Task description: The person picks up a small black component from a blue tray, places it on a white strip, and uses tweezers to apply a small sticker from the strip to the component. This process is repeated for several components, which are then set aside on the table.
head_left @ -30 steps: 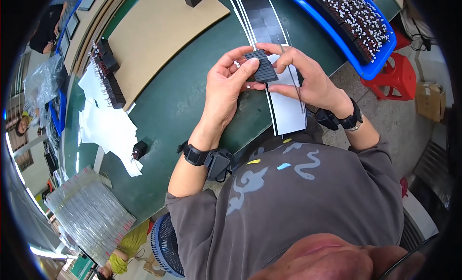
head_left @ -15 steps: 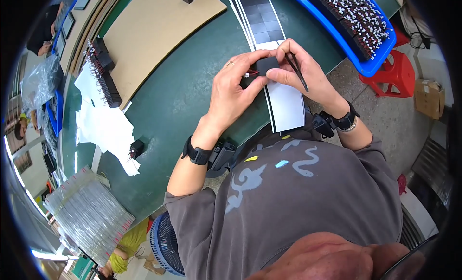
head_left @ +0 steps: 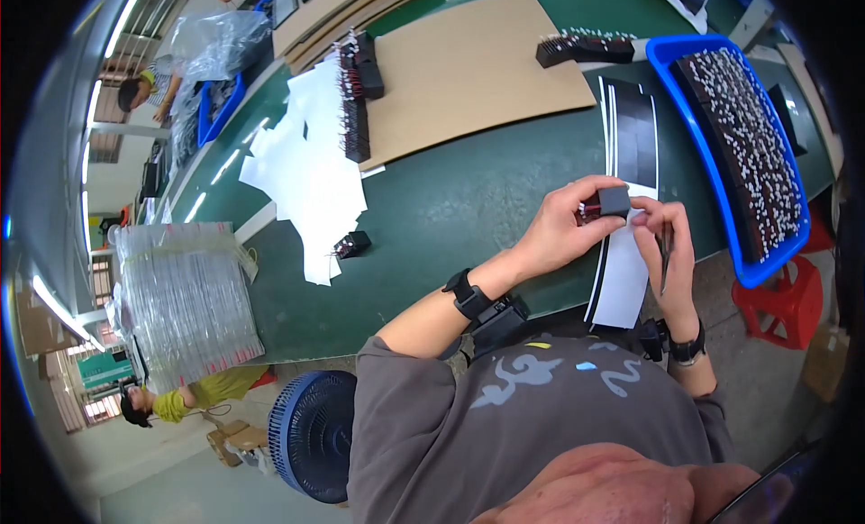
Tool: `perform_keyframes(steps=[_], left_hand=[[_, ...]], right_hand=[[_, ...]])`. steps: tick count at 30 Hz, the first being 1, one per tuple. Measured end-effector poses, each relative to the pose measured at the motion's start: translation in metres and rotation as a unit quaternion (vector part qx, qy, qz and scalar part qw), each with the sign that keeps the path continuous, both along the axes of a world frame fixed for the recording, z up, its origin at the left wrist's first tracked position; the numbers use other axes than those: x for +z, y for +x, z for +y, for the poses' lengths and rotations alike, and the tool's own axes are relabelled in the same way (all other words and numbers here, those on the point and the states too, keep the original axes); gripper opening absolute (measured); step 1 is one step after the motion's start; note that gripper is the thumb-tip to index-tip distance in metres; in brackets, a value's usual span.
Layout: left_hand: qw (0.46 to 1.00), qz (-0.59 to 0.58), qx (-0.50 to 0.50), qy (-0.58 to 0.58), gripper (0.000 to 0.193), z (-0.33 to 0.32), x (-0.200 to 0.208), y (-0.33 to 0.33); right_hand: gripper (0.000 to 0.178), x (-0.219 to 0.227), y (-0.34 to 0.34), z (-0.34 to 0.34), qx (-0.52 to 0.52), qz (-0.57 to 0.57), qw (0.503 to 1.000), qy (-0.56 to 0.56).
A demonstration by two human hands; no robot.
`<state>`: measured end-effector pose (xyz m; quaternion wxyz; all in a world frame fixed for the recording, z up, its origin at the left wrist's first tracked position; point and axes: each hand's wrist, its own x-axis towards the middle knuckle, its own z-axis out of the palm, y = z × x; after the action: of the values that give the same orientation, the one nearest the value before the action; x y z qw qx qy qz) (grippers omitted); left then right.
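And here's the block, dark and boxy, up over the strips near the front edge of the green table. The left hand has it: the grip is closed on the block, fingers over the top, thumb underneath, with red wires showing on the block's left side.

In from the right comes the right hand, its grip narrow around dark tweezers that slant down along the palm. Its thumb and forefinger are right at the block's right side; whether they touch it, I cannot tell.

Under the hands, the strips run away across the table, white at the near end, dark panels at the far end. Over to the right sits the blue tray, packed with dark blocks topped with white plugs, and a red stool stands below it.

Across to the left, a brown board carries one row of blocks at its far right corner and another along its left edge, beside white paper. One lone block rests by that paper's lower end.
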<state>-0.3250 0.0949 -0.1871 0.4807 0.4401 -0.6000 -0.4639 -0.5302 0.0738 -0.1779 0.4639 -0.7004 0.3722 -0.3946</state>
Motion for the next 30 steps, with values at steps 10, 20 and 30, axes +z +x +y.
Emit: perform_keyframes(steps=[10, 20, 30], left_hand=[[0.937, 0.294, 0.021, 0.189, 0.056, -0.007, -0.004, 0.003], [0.922, 0.332, 0.022, 0.199, 0.053, -0.010, 0.003, 0.021], [0.926, 0.321, 0.048, 0.194, 0.054, -0.012, 0.002, 0.019]], right_hand=[[0.026, 0.004, -0.033, 0.004, 0.106, 0.168, 0.957, -0.212], [0.018, -0.002, -0.054, 0.001, 0.116, 0.078, 0.987, -0.083], [0.026, -0.003, -0.064, -0.029, -0.027, -0.081, 0.985, 0.150]])
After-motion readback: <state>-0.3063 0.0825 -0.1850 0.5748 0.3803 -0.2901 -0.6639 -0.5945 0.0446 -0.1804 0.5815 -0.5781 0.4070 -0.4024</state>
